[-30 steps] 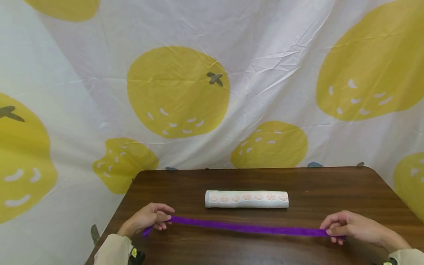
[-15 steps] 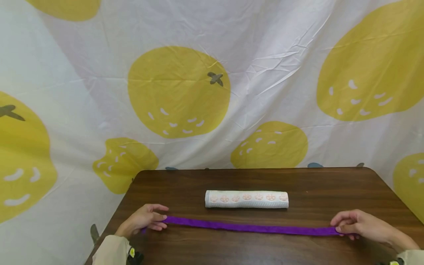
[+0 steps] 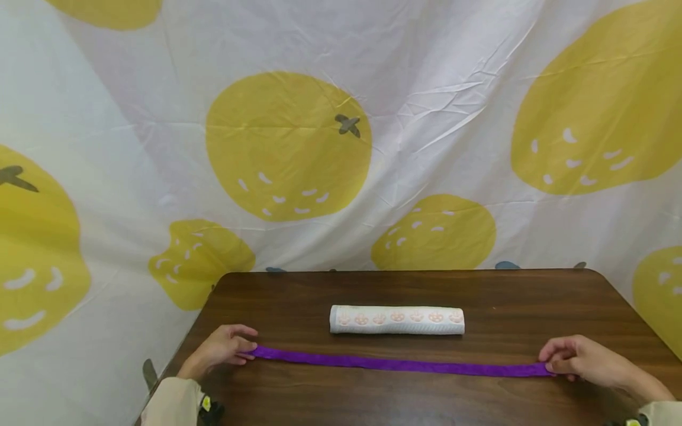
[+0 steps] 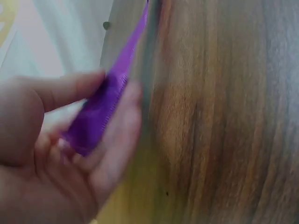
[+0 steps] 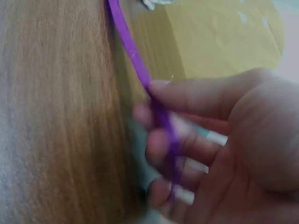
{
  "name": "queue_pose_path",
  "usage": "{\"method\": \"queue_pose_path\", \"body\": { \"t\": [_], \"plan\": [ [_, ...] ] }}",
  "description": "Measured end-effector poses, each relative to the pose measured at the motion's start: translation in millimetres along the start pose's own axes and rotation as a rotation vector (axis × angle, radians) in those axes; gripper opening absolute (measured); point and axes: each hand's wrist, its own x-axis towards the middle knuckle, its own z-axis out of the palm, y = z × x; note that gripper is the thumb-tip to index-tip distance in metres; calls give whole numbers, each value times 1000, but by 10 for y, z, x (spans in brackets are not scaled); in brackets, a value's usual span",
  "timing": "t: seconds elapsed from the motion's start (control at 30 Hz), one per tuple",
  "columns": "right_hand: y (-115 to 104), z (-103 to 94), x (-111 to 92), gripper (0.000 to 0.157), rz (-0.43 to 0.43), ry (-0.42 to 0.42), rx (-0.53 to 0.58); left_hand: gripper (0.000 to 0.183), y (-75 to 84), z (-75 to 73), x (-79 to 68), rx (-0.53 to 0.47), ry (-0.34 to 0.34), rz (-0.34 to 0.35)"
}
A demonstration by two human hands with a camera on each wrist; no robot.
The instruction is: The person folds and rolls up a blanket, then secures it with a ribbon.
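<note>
A long purple ribbon (image 3: 399,363) stretches nearly straight from hand to hand, low over the table. My left hand (image 3: 221,349) pinches its left end between thumb and fingers; in the left wrist view a short tail of the ribbon (image 4: 96,114) lies across the fingers. At the other end, my right hand (image 3: 583,362) pinches the ribbon between thumb and index finger. The right wrist view shows the loose end of the ribbon (image 5: 163,121) hanging past the curled fingers, partly blurred. Behind the ribbon lies a rolled white cloth (image 3: 396,320) with a row of pinkish prints, touched by neither hand.
Everything is over a dark brown wooden table (image 3: 288,290) with rounded back corners. A white curtain (image 3: 426,136) printed with large yellow fruit hangs behind the table and along its sides.
My hands have moved farther apart, the left hand to the left and the right hand to the right. More of the ribbon now spans between them. The rolled cloth has stayed put.
</note>
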Motion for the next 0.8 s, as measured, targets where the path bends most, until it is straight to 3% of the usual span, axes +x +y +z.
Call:
{"method": "queue_pose_path", "body": {
  "t": [0.1, 0.2, 0.33, 0.53, 0.8],
  "plan": [
    [-57, 0, -5, 13, 59, 96, -189, 29, 31, 9, -14, 146, 177, -18],
    [-149, 6, 13, 18, 162, 198, -376, 21, 72, 16, -35, 349, 333, 23],
    [-280, 66, 88, 26, 197, 299, -483, 21, 164, 94, -62, 526, 434, 119],
    [-541, 249, 288, 30, 38, 358, -504, 29, 377, 434, -31, 552, 442, 257],
    [-905, 552, 659, 27, -213, 427, -557, 33, 755, 996, 37, 631, 348, 533]
  ]
}}
